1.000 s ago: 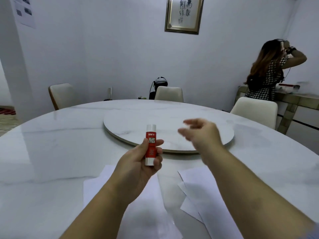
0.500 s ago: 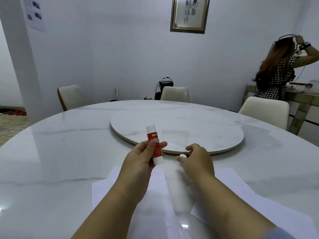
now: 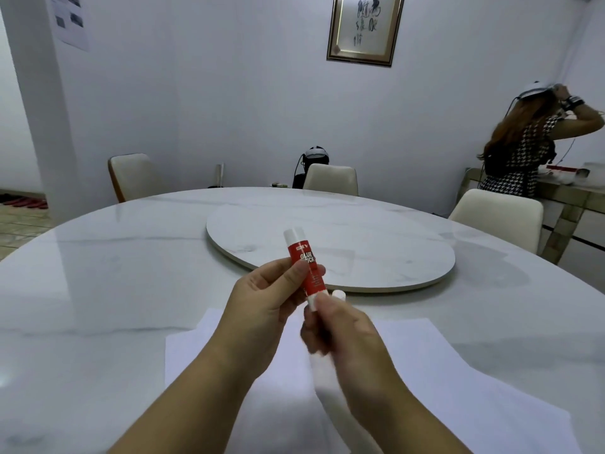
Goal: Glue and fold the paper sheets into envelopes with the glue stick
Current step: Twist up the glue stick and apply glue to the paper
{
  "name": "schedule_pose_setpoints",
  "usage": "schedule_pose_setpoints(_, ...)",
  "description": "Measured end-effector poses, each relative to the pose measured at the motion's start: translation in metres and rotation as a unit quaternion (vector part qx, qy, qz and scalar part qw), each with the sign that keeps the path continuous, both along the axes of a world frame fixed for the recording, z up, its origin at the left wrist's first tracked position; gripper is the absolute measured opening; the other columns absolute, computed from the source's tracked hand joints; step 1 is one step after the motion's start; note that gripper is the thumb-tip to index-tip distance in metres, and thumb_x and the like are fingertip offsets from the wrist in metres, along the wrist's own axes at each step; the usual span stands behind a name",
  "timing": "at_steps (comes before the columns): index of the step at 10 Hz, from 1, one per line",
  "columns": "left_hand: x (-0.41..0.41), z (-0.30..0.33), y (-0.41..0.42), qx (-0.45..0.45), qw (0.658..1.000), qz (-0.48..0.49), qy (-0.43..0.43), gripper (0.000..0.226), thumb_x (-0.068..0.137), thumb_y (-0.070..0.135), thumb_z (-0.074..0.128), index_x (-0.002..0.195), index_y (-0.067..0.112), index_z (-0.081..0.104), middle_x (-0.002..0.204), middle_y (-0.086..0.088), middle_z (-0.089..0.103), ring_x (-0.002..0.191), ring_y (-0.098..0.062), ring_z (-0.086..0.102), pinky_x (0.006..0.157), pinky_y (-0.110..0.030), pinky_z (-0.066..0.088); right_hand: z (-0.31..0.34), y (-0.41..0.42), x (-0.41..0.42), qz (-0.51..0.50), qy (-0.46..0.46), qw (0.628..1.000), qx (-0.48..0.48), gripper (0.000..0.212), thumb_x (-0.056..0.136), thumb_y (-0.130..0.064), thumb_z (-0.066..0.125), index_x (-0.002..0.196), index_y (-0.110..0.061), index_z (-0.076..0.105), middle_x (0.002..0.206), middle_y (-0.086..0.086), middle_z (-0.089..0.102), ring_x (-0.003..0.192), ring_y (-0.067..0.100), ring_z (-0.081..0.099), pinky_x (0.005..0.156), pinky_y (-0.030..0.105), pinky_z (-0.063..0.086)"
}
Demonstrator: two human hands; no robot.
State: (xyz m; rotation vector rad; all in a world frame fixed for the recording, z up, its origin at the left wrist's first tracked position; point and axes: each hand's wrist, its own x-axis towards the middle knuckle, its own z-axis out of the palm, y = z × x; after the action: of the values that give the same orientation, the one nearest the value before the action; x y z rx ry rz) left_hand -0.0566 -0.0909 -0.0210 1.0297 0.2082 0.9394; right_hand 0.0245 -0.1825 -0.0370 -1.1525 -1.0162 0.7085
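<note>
Round white marble table (image 3: 98, 290) w/ raised lazy Susan (image 3: 360, 244) at 12, white paper sheets (image 3: 425, 371) at 6, left hand (image 3: 262, 306) gripping red-and-white glue stick (image 3: 306, 267) above them, right hand (image 3: 340, 332) pinching its lower end, cream chairs (image 3: 330, 180), framed calligraphy (image 3: 365, 27) on wall.

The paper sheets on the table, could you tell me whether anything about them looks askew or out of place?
Nothing stands out. The paper sheets lie flat and unfolded on the marble table, overlapping loosely. The left hand holds the glue stick tilted above them, the right hand at its lower end.
</note>
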Motion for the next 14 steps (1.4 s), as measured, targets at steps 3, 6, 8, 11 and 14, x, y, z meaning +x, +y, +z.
schedule_pose_setpoints(3, -0.004, 0.005, -0.007, 0.057, 0.993, 0.098, 0.026, 0.036, 0.051, 0.036, 0.076, 0.083, 0.019, 0.078, 0.088, -0.006, 0.078, 0.084, -0.021, 0.074, 0.069, -0.023, 0.058, -0.004, -0.004, 0.009, -0.182, -0.212, 0.96, 0.008, 0.035, 0.074, -0.069, 0.049, 0.081, -0.035, 0.053, 0.061, -0.014, 0.053, 0.054, 0.004, 0.044, 0.052, 0.017, 0.038)
schedule_pose_setpoints(6, -0.008, 0.009, -0.014, 0.086, 0.993, 0.079, 0.024, 0.039, 0.055, 0.039, 0.076, 0.087, 0.017, 0.078, 0.088, -0.008, 0.077, 0.083, -0.021, 0.073, 0.07, -0.022, 0.056, 0.004, -0.006, -0.003, 0.195, 0.318, 0.927, 0.016, 0.046, 0.087, -0.05, 0.044, 0.064, -0.012, 0.056, 0.047, 0.004, 0.048, 0.046, 0.016, 0.042, 0.051, 0.026, 0.037)
schedule_pose_setpoints(8, -0.006, 0.005, -0.015, 0.081, 0.988, 0.121, 0.058, 0.042, 0.052, 0.04, 0.076, 0.087, 0.018, 0.078, 0.085, -0.004, 0.078, 0.079, -0.02, 0.074, 0.066, -0.02, 0.057, -0.009, -0.002, 0.012, -0.092, -0.178, 0.98, 0.017, 0.036, 0.076, -0.068, 0.047, 0.094, -0.039, 0.06, 0.075, -0.005, 0.063, 0.067, 0.002, 0.054, 0.064, 0.016, 0.044)
schedule_pose_setpoints(11, -0.004, 0.005, -0.018, 0.099, 0.985, 0.106, 0.092, 0.039, 0.053, 0.041, 0.075, 0.086, 0.02, 0.078, 0.083, -0.003, 0.078, 0.076, -0.016, 0.074, 0.068, -0.02, 0.057, -0.012, 0.0, 0.002, 0.07, 0.133, 0.988, -0.022, 0.069, 0.094, -0.063, 0.018, 0.057, -0.016, 0.053, 0.049, 0.006, 0.053, 0.048, 0.019, 0.045, 0.053, 0.027, 0.037)
schedule_pose_setpoints(14, -0.004, 0.005, -0.016, 0.088, 0.987, 0.105, 0.08, 0.04, 0.052, 0.043, 0.075, 0.085, 0.021, 0.079, 0.087, -0.003, 0.078, 0.082, -0.019, 0.074, 0.075, -0.024, 0.059, -0.011, -0.004, 0.014, -0.183, -0.286, 0.94, 0.007, 0.034, 0.085, -0.068, 0.03, 0.079, -0.043, 0.051, 0.063, -0.017, 0.053, 0.067, 0.006, 0.049, 0.059, 0.015, 0.035)
